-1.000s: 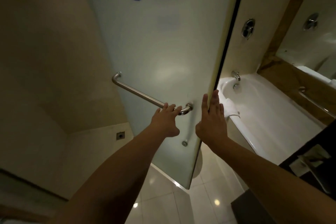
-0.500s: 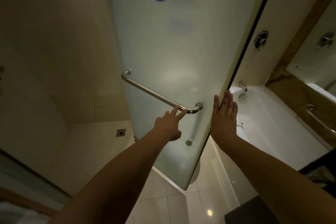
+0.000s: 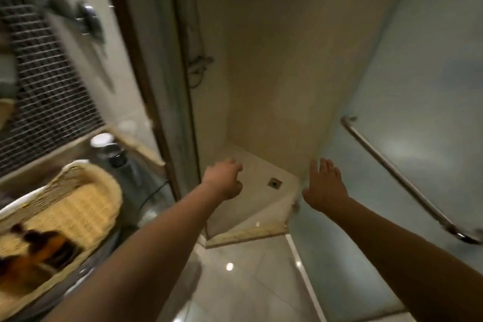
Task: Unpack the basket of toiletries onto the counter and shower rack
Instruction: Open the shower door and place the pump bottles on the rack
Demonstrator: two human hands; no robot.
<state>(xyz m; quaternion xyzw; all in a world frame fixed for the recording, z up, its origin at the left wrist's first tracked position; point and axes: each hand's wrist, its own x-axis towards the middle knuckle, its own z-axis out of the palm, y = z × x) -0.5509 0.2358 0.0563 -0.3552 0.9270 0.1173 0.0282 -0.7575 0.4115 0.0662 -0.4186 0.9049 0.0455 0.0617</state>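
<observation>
- Basket: on the counter to your left, bottles inside.
- Shower stall: straight ahead, drain in its floor.
- Glass door: to your right, handle bar on it.

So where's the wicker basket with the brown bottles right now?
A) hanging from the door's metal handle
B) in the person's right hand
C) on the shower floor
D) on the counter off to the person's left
D: the wicker basket sits on the counter at the left with the brown bottles inside, while the left hand and right hand both reach forward empty toward the open shower.
</observation>
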